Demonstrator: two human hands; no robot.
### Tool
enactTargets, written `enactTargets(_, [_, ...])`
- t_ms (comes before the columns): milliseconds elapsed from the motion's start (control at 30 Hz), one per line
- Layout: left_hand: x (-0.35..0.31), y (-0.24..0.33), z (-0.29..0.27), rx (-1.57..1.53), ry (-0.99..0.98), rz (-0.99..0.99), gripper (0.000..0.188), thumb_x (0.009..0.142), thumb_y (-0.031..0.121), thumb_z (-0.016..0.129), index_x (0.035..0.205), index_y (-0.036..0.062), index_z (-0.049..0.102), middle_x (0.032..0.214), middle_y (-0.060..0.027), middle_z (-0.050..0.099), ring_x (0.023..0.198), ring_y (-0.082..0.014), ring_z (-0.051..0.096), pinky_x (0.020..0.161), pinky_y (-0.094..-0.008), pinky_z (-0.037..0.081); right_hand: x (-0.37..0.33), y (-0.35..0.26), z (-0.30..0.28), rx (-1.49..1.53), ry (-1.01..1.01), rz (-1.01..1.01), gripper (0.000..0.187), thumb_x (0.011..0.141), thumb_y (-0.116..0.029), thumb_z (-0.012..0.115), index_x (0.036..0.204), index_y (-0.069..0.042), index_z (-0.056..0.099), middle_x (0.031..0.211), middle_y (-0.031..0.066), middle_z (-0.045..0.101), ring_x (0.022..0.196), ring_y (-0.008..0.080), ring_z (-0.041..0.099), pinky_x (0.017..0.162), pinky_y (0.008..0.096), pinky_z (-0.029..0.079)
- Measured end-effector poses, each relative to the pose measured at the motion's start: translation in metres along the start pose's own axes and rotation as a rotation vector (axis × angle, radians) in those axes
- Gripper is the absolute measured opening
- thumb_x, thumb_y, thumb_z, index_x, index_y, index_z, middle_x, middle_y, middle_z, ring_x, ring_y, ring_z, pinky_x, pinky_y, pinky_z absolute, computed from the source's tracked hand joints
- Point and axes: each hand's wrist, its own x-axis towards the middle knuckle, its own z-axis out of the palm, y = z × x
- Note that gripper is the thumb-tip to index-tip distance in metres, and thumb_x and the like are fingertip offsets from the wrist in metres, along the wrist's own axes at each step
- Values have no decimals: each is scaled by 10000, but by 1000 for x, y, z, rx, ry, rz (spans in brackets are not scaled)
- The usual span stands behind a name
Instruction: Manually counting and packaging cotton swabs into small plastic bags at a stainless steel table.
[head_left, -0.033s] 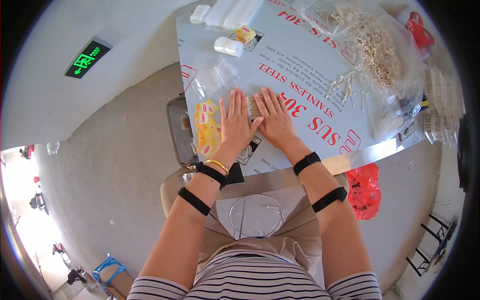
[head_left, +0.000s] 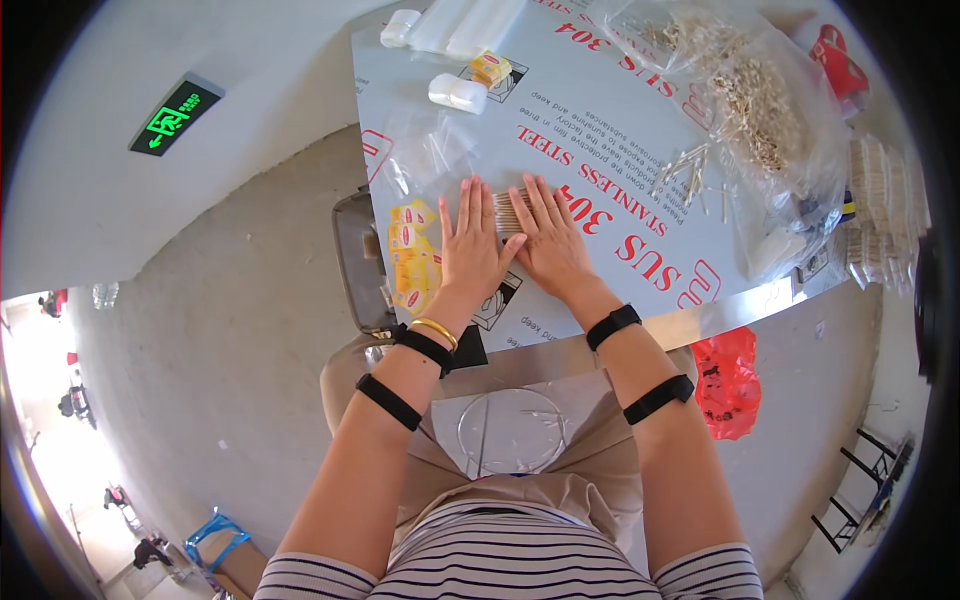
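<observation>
Both hands lie flat on the table (head_left: 600,130), fingers stretched forward. My left hand (head_left: 470,245) rests at the left side of a neat row of cotton swabs (head_left: 512,212), its thumb tip meeting the other thumb. Spread over the right part of that row is my right hand (head_left: 550,245), which hides some of the swabs. Yellow printed cards (head_left: 412,255) lie just left of my left hand. Beyond them sit thin clear plastic bags (head_left: 425,155).
A big clear bag of cotton swabs (head_left: 757,110) stands at the far right, with loose swabs (head_left: 688,178) beside it. Packed swabs (head_left: 880,215) line the right edge. White rolled bundles (head_left: 458,93) and a yellow card stack (head_left: 490,68) lie at the back left. A red plastic bag (head_left: 728,385) hangs below.
</observation>
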Motion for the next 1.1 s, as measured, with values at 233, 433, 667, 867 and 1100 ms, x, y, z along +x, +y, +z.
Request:
enactTargets(233, [0,2,-3,-10,15,-2,850,1008,585,301,1543,-66,189,1638,-203,154,1537,-306,90,1222,-543,15,2,0,1,10,-11,-7,689,960,-317,515,1547,-42,281,1625,206,188,1517,346,167,1241,471,152])
enactTargets(433, [0,2,-3,-4,13,-2,830,1014,567,294,1543,-64,187,1634,-208,159,1537,-308,90,1224,-542,21,3,-1,0,8,9,-21,670,967,-305,502,1547,-48,286,1624,209,188,1516,355,162,1240,474,153])
enactTargets(667, [0,1,1,19,22,-22,856,1004,604,285,1541,-59,212,1633,-196,182,1536,-298,103,1222,-552,33,3,-1,3,-5,16,-20,695,950,-299,535,1555,-75,278,1627,204,180,1507,380,175,1235,488,158])
enactTargets(867, [-1,0,-1,-18,29,-27,860,997,588,334,1542,-64,198,1632,-200,179,1535,-302,107,1225,-545,48,4,-1,-5,-7,30,14,790,902,-307,616,1563,-77,250,1625,202,179,1502,393,179,1226,508,176])
enactTargets(1100, [0,1,-4,-127,72,-35,862,990,552,396,1536,-80,185,1628,-215,179,1529,-324,128,1229,-531,72,8,12,-6,-1,31,6,870,869,-430,645,1558,-66,260,1625,186,196,1507,363,184,1233,496,158])
